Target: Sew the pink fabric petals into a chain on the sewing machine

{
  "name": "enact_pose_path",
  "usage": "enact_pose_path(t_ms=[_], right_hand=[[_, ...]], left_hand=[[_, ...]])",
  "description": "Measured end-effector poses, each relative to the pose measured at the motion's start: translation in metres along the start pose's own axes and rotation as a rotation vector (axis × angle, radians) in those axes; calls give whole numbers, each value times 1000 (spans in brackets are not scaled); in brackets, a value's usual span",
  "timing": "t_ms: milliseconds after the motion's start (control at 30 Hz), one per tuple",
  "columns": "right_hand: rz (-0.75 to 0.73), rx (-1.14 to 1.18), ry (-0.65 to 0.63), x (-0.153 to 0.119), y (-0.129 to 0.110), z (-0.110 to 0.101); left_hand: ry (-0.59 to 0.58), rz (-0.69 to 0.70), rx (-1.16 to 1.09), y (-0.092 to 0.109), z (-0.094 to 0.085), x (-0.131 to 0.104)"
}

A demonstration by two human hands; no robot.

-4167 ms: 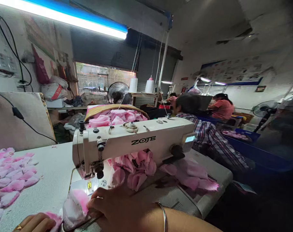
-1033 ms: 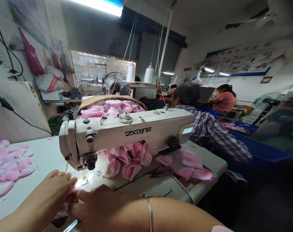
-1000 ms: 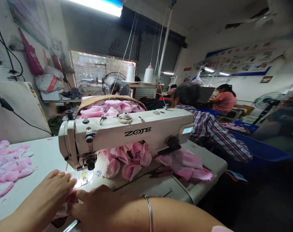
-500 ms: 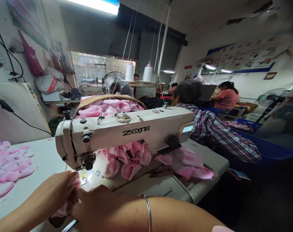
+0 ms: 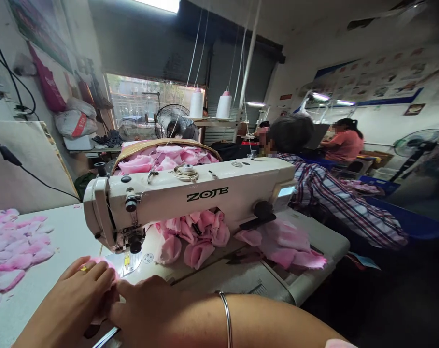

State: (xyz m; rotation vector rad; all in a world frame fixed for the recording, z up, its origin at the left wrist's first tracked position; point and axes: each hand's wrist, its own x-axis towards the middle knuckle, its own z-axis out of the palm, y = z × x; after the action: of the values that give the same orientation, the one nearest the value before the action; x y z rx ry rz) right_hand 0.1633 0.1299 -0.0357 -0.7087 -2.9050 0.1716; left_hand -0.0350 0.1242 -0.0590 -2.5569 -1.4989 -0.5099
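Just in front of the sewing machine's presser foot (image 5: 127, 262), both hands meet around a small pink fabric piece (image 5: 105, 262). My left hand (image 5: 79, 292), with a yellow ring, has its fingers curled over the fabric from the left. My right hand (image 5: 143, 302) pinches the same piece from the right, its thumb close to the left fingers; most of its fingers are hidden. A shiny metal strip (image 5: 106, 337) and a dark part show beneath the hands; I cannot tell what they are. The white sewing machine (image 5: 205, 193) stands directly beyond.
Pink fabric petals (image 5: 20, 251) lie on the table at left. Bunched pink pieces (image 5: 193, 237) sit under the machine arm, with more pink fabric (image 5: 284, 241) to the right. Behind stands a full basket (image 5: 123, 155). A person in a plaid shirt (image 5: 346, 198) works at right.
My left hand has shifted slightly left and its back and ring now show more. The pink fabric has come a little away from the presser foot. The camera view has shifted slightly.
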Motion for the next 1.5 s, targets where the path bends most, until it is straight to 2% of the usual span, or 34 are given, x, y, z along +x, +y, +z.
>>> enact_pose_path(t_ms=[100,200,300,467,600,800,1000,1300,1500], right_hand=[[-6,-16,-47,0,1,-2],[-10,39,-7,-4,2,-5],[-8,60,20,-8,3,-6],[-27,51,-29,-9,3,-6],[-11,51,-47,-6,1,-4],[20,56,-24,-4,0,4],[85,19,-25,-3,-4,4],[55,-1,-32,-2,-1,6],[51,48,-83,-1,-1,-2]], left_hand=[[-93,44,76,4,-11,0],[-144,10,119,7,-19,-1],[-101,-16,106,6,-19,-2],[-29,-34,40,0,-16,-6],[27,42,57,0,-19,-11],[110,139,230,7,-28,-18],[67,172,282,8,-30,-17],[8,102,383,14,-27,-13],[-39,90,445,17,-26,-9]])
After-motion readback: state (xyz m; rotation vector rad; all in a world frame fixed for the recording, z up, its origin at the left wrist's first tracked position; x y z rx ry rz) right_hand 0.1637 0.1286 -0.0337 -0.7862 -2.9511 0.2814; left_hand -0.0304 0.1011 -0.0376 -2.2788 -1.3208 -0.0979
